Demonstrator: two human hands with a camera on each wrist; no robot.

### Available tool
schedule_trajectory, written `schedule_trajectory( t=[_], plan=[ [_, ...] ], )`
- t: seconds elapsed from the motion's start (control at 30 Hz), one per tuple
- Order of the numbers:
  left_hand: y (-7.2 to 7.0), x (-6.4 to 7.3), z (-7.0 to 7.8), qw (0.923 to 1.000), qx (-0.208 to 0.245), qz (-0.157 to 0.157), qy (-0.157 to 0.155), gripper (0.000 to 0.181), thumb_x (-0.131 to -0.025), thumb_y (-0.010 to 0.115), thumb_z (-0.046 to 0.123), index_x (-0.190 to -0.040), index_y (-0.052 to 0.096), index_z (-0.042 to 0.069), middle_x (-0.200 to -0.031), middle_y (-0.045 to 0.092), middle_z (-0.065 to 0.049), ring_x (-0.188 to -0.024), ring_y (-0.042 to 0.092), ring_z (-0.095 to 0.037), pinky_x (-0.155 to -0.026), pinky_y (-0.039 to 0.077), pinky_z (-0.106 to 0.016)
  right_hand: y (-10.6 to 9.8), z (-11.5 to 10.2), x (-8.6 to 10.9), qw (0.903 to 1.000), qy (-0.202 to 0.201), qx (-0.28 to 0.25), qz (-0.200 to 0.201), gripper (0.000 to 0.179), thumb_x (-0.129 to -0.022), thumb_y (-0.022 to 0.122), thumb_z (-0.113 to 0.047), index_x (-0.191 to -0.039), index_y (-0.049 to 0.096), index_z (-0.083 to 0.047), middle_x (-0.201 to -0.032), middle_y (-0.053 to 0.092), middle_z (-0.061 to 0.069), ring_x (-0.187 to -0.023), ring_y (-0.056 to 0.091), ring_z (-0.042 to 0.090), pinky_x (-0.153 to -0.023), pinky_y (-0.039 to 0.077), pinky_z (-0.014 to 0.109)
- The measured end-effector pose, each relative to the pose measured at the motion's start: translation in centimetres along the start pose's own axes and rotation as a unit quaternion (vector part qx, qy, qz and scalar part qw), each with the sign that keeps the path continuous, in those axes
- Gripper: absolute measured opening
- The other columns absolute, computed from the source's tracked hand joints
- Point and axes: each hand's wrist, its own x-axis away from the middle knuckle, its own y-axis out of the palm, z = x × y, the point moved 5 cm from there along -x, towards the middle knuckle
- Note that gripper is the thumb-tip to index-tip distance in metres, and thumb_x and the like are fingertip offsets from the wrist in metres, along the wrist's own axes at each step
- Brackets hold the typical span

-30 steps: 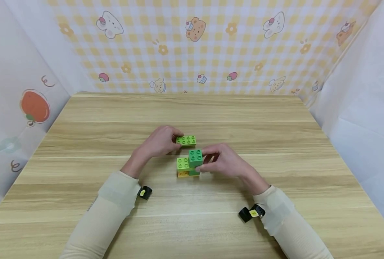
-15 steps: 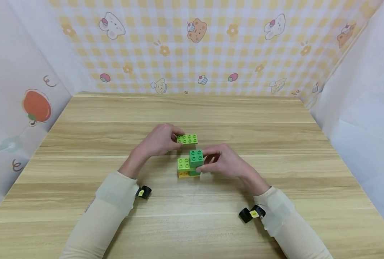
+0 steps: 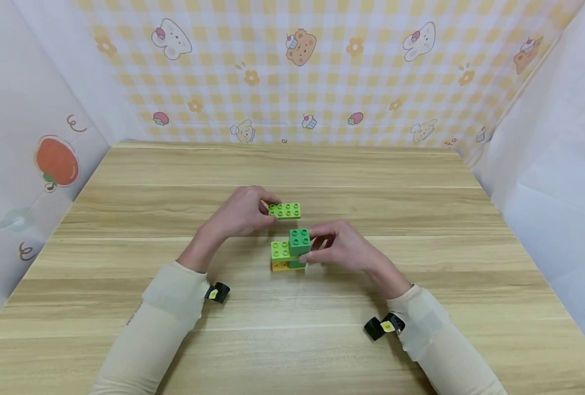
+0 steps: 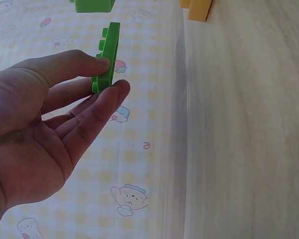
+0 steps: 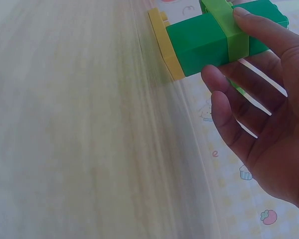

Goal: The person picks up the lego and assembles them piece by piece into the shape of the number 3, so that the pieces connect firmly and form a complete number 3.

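My left hand (image 3: 243, 211) pinches one end of a flat lime-green 2x4 toy brick (image 3: 284, 210) between thumb and fingers. In the left wrist view this flat brick (image 4: 108, 57) is held off the table, studs toward the palm side. My right hand (image 3: 344, 246) grips a small brick stack from its right side. The stack has a yellow-orange flat brick (image 3: 280, 266) at the bottom, then a dark green block (image 5: 199, 45), a lime-green flat brick (image 3: 279, 250), and another dark green block (image 3: 299, 241) on top. In the right wrist view, my thumb lies across the upper layers.
The stack stands on a wood-grain table (image 3: 292, 340), in front of the lifted flat brick. A yellow-checked cloth (image 3: 322, 82) hangs behind the table's back edge. White sheets (image 3: 558, 164) line both sides. Each wrist carries a small black camera (image 3: 219, 292).
My left hand has drawn slightly back and up, with the flat brick in its pinch; the gap to the stack looks a little wider. My right hand stays on the stack.
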Motion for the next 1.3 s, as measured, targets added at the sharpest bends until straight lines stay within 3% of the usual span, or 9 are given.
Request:
schedule_trajectory(
  t=[1.3],
  plan=[
    [-1.3,1.0,0.8,0.9984,0.056,0.002,-0.005,0.04,-0.09,0.08,0.009,-0.13,0.075,0.009,-0.124,0.071,-0.01,-0.094,0.075,-0.021,-0.076,0.059,-0.032,0.1,0.0,0.0,0.9998,0.014,-0.01,-0.004,0.02,-0.087,0.088,-0.022,-0.106,0.082,-0.018,-0.091,0.079,-0.003,-0.079,0.07,0.018,-0.065,0.056,0.029]
  ],
)
